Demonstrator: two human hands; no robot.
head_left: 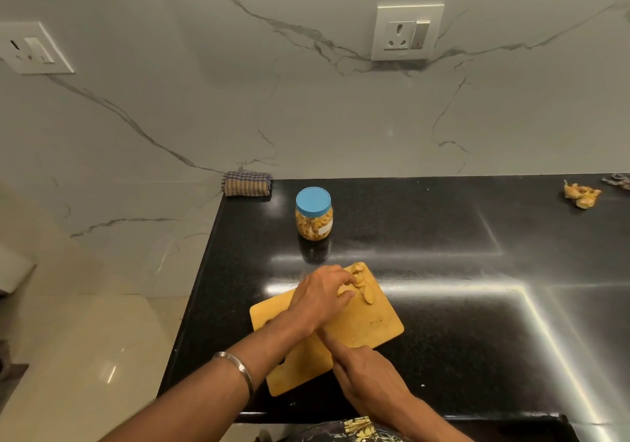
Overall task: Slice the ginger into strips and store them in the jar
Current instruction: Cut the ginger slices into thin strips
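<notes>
The ginger slices (363, 286) lie in an overlapping row at the far right corner of the cutting board (375, 322), the row's long axis running from the board's far edge back toward the person. The left hand (320, 300) is the nearer 1: it reaches across the board with its fingertips and thumb resting against the left side of the row, seemingly steadying it, though its own back hides whether any slice is pinched. The right hand (366, 370) sits at the board's near edge, index finger extended forward; a knife may be under it, but none is clearly visible, so I cannot tell what it holds. The jar (314, 215) stands upright on the black counter (477, 271) just beyond the board, blue lid (313, 200) on, already about full of yellowish pieces. Storing more strips will need that lid removed first.
</notes>
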